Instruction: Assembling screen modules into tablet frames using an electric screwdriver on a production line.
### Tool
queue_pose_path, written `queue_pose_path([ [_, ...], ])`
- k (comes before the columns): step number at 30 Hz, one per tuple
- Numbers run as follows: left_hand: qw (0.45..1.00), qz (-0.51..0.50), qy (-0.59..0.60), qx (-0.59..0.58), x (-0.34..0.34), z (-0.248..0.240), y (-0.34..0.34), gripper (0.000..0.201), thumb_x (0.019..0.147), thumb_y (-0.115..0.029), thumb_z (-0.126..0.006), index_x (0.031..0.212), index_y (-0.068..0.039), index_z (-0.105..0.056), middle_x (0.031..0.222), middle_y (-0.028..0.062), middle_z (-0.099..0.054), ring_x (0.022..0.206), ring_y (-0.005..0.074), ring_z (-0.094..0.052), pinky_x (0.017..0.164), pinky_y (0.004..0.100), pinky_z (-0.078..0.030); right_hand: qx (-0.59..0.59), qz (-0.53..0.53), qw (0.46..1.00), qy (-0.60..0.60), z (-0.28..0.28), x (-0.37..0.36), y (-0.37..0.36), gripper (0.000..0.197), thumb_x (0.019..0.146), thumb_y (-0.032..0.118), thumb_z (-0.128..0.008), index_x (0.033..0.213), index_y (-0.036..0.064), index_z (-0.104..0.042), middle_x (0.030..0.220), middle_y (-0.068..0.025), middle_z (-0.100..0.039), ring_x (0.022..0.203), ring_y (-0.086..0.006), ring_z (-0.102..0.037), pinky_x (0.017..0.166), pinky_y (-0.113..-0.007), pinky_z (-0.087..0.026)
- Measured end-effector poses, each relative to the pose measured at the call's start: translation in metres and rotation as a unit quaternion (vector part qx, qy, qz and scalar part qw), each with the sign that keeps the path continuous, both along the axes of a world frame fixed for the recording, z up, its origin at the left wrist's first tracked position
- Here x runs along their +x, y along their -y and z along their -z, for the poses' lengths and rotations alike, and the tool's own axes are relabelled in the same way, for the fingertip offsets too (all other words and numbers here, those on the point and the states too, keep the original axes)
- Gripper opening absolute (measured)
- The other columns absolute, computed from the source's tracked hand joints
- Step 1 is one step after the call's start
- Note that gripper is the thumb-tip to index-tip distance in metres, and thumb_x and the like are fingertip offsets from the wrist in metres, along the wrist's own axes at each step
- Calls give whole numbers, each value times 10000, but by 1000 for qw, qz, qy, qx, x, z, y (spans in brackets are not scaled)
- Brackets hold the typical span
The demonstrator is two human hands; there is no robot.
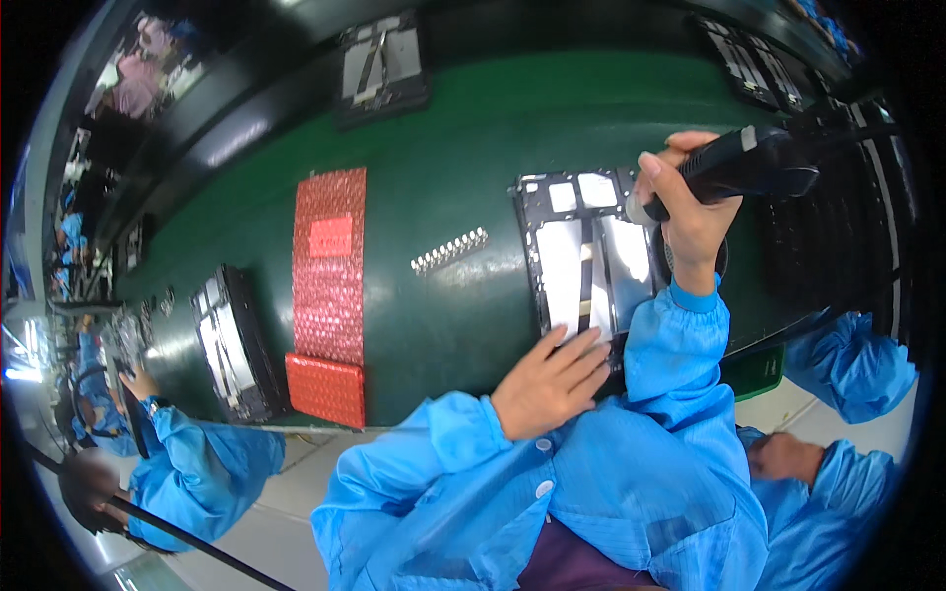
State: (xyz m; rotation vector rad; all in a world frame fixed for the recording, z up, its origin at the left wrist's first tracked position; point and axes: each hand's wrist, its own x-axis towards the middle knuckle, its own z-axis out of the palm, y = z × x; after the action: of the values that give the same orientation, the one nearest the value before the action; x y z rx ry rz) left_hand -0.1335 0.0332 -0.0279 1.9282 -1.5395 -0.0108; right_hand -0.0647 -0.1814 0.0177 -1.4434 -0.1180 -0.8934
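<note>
A black electric screwdriver (727, 165) is wrapped in my right hand (692, 219), its pale round nose over the far right corner of a black-framed tablet chassis (537, 271). The screwdriver's tip is too hidden to tell whether it touches the frame. Silver panels and a dark ribbon strip (586, 258) show inside the chassis. My left hand (552, 386) lies with fingers spread on the chassis's near edge, holding nothing. Behind my right wrist sits a dark round object (722, 258), mostly covered.
Left of the chassis lies a row of small metallic pieces (449, 250). Farther left are red bubble wrap (330, 286) and a red wrapped packet (325, 390). More chassis stand in a stack (236, 345) and at the back (382, 64). Co-workers in blue sit on both sides.
</note>
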Motion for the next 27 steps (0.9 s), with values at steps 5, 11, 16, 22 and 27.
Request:
queue_pose_path([
  [5,998,-41,32,34,28,22,5,390,716,-159,-691,1064,-12,-593,1149,155,-570,1139,297,-509,961,425,-397,41,39,996,-64,4,-21,16,288,719,-64,-687,952,13,-535,633,-37,-575,531,-104,-550,503,-230,-437],
  [11,980,-150,107,81,163,8,57,415,696,-134,-712,1074,-19,-586,1162,181,-557,1143,345,-494,968,460,-389,109,-29,985,-127,21,-22,17,357,709,-49,-711,1001,12,-514,635,-13,-554,530,-65,-512,483,-200,-399],
  [16,954,-262,111,90,250,17,81,420,771,-224,-655,1135,-31,-575,1221,180,-536,1190,339,-459,990,391,-379,89,-26,982,-162,27,-29,12,331,671,29,-779,935,34,-579,636,39,-543,560,-16,-466,504,-175,-368],
  [22,936,-306,132,112,294,23,89,419,782,-264,-641,1125,-29,-591,1223,186,-534,1179,334,-471,987,392,-383,42,-54,982,-174,33,-24,14,343,656,76,-786,911,30,-561,627,46,-535,565,-21,-475,510,-190,-393],
  [27,926,-353,123,58,347,5,24,346,819,-339,-584,940,-28,-672,1016,195,-629,964,365,-588,859,424,-455,62,-76,978,-182,25,-24,8,384,689,65,-747,988,19,-511,662,-1,-568,597,-36,-537,562,-209,-452],
])
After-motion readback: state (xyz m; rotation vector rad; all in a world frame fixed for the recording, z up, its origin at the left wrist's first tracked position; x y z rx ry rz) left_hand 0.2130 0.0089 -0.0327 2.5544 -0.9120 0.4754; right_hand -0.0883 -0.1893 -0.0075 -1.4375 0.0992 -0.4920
